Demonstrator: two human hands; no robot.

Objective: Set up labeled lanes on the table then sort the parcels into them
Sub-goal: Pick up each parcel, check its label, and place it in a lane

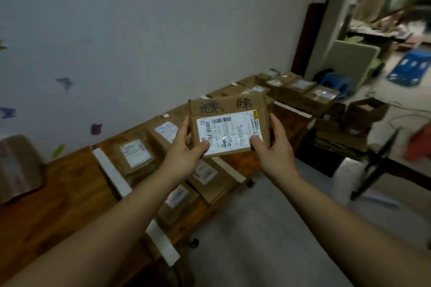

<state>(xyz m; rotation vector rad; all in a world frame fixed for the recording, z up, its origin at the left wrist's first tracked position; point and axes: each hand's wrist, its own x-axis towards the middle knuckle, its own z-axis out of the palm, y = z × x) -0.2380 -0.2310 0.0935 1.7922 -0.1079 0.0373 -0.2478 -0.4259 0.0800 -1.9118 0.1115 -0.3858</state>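
- The left grip (184, 149) pinches a flat brown parcel (233, 105) at its lower left corner. The thumb lies on the front and the fingers are curled behind the left edge.
- The right grip (272, 147) pinches the same parcel at its lower right corner. The thumb presses on the white shipping label (229, 131) and the fingers wrap round the right edge.
- The parcel is held up in the air in front of the person, above the near edge of the table (58, 193). It touches nothing else.
- Its front faces the camera. Dark handwritten marks run across the cardboard above the label; the label's barcodes and print are too small to read.
- White strips (112, 172) lie across the wooden table and split it into lanes. One is near the left, one (163, 242) is at the near edge, and one (231, 169) is below the held parcel.
- Labelled sorted parcels (135, 154) lie flat in the lane between the strips, some overlapping.
- More boxes (300, 87) sit packed together at the far end of the table, against the wall (140, 18).
- A larger wrapped package (18, 165) rests on the table's left end.
- Butterfly stickers (64, 81) are on the wall.
- Beyond the table, on the floor, stand a blue stool (335, 81) and open cardboard cartons (363, 112).
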